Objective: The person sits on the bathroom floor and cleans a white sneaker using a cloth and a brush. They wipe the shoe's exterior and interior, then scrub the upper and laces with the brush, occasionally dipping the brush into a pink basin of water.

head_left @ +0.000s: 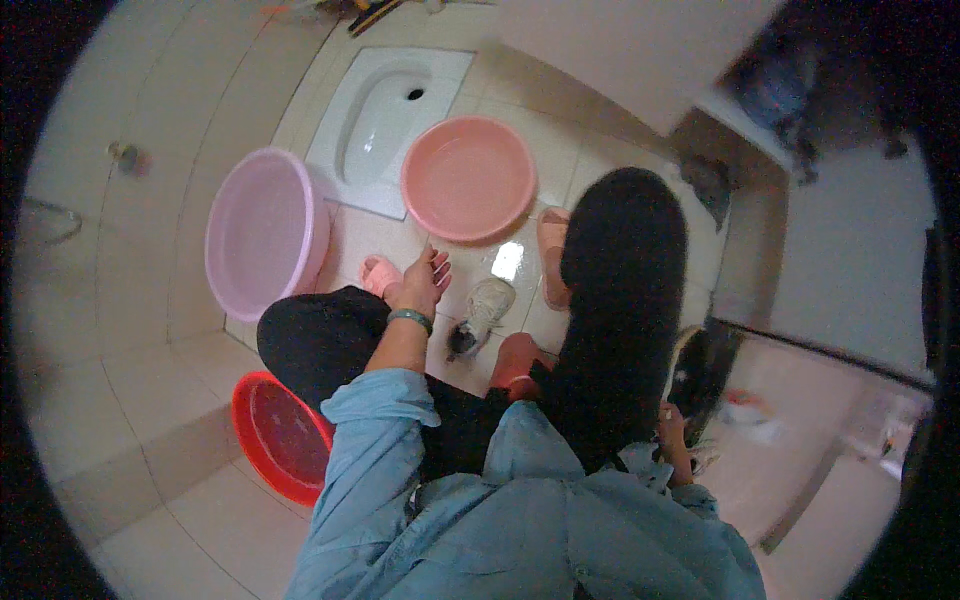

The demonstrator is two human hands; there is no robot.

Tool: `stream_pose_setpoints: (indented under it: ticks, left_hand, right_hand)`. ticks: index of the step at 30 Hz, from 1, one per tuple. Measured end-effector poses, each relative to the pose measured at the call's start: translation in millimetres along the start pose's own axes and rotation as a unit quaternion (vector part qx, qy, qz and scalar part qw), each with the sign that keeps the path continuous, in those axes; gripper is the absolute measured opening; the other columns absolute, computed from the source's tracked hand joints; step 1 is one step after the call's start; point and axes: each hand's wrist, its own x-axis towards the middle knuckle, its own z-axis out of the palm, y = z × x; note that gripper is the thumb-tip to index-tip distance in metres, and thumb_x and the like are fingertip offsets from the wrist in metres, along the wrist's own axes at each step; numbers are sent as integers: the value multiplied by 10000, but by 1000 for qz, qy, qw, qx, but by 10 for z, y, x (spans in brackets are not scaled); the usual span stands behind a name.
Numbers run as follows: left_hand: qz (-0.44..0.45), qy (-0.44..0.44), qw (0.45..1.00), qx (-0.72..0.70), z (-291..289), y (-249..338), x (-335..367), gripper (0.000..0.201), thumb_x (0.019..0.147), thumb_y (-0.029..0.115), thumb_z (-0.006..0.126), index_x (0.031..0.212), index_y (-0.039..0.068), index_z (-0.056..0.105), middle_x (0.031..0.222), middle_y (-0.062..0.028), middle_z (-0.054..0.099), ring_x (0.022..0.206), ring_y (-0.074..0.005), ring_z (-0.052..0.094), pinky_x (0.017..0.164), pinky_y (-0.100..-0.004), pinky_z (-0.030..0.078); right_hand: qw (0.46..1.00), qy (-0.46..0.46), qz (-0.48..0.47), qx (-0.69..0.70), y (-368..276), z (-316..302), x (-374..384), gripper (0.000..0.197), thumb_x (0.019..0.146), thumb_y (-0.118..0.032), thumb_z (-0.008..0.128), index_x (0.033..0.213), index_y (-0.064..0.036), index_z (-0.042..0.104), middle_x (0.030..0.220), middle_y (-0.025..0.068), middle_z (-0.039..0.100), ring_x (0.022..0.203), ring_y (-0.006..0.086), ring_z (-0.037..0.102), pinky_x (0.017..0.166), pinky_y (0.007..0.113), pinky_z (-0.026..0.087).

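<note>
My left hand (424, 281) reaches out over the floor between my knees. Its fingers are stretched and slightly apart, with nothing in them, and a greenish bangle circles the wrist. Just right of it a beige-white sneaker (487, 308) lies on the wet tiles. Ahead of that hand stands a round pink basin (470, 180); its rim is close to the fingertips but apart from them. Down beside my right thigh is my right hand (674, 438), partly hidden by the leg. A whitish, shoe-like thing (705, 456) shows next to it; whether the hand grips anything is unclear.
A lilac basin (262, 235) leans by the left wall, and a red basin (285, 440) stands behind my left knee. Beyond the pink basin lies a white squat toilet (375, 130). A reddish object (518, 362) sits below me. Cabinets (840, 240) line the right side.
</note>
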Motion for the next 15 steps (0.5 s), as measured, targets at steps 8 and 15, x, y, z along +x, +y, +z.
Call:
stream_pose_setpoints:
  ticks: [8, 15]
  left_hand:
    - [-177, 81, 978, -79, -834, -1219, 617, 187, 794, 166, 524, 922, 32, 543, 768, -95, 581, 644, -213, 574, 555, -311, 488]
    - [49, -152, 824, 544, -532, -863, -460, 367, 849, 221, 474, 1130, -14, 502, 1102, -152, 561, 985, -277, 542, 832, -375, 460]
  right_hand:
    - [881, -160, 71, 440, 55, -103, 532, 280, 912, -262, 439, 1072, -40, 497, 938, 119, 562, 704, 178, 539, 586, 338, 461]
    - [990, -106, -92, 4, 51, 424, 325, 267, 900, -262, 456, 1034, -45, 534, 922, 129, 558, 742, 205, 538, 621, 374, 462]
